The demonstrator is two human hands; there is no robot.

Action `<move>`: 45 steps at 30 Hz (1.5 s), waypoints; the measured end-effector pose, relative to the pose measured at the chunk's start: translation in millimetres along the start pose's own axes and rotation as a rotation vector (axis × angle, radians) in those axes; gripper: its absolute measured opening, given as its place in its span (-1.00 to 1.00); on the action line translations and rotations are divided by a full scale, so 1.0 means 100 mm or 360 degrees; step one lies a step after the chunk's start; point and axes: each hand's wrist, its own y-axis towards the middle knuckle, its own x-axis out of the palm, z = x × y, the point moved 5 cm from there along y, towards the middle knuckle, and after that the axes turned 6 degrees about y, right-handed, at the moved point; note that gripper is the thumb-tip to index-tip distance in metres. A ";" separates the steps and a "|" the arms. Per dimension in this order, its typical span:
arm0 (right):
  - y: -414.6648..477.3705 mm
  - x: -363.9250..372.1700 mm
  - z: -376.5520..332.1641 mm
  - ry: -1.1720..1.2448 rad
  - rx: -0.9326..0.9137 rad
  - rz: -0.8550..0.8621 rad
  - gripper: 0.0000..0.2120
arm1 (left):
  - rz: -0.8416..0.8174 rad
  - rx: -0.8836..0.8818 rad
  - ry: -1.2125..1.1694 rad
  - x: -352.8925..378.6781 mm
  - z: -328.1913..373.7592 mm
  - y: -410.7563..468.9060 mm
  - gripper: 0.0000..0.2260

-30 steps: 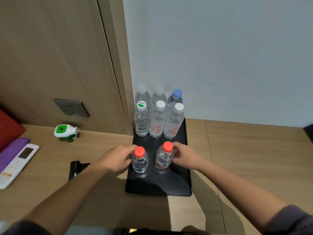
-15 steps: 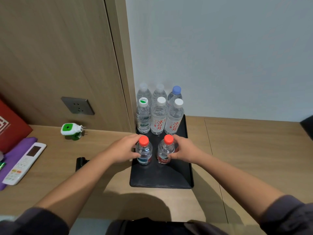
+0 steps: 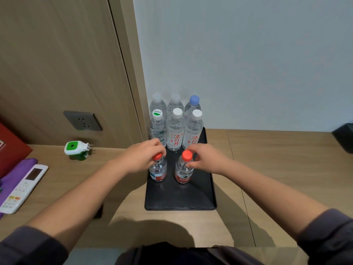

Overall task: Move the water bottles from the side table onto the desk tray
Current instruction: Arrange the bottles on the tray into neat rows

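Note:
A black tray (image 3: 179, 199) lies on the wooden desk against the wall. Two small red-capped bottles stand upright in its middle. My left hand (image 3: 141, 158) grips the left red-capped bottle (image 3: 158, 170) around its neck, partly covering the cap. My right hand (image 3: 204, 159) holds the right red-capped bottle (image 3: 183, 170) at its shoulder, just below the cap. Behind them several taller clear bottles (image 3: 175, 129) stand in two rows at the tray's far end, most white-capped, one blue-capped (image 3: 194, 101).
A green and white plug-in device (image 3: 77, 149) lies on the desk (image 3: 277, 178) to the left, below a wall socket (image 3: 83, 120). A white remote (image 3: 23, 188) rests on purple cloth at the far left beside a red box (image 3: 11, 148). A dark object (image 3: 343, 137) sits at the right edge.
Both hands have slid up from the sides of the two red-capped bottles to their necks and shoulders. The two bottles stand slightly farther back on the tray, nearer the tall ones.

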 end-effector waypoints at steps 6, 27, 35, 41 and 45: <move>0.01 -0.02 -0.06 -0.0042 -0.0037 -0.0005 -0.76 | -0.0019 -0.0011 0.0077 -0.03 0.03 0.05 -0.77; 0.14 -0.04 -0.06 0.0123 0.0018 0.0090 -0.78 | 0.0046 -0.0070 0.0060 -0.05 -0.10 0.21 -0.74; 0.54 -0.14 -0.18 0.0221 0.0066 0.0207 -0.71 | 0.0020 -0.0108 0.0094 -0.20 -0.24 0.42 -0.78; 0.67 -0.12 -0.17 0.0279 0.0087 0.0245 -0.69 | 0.0147 -0.0049 0.0104 -0.15 -0.26 0.44 -0.75; 0.66 -0.08 -0.13 0.0299 0.0058 0.0287 -0.74 | 0.0354 -0.0122 -0.0073 -0.02 -0.29 0.37 -0.58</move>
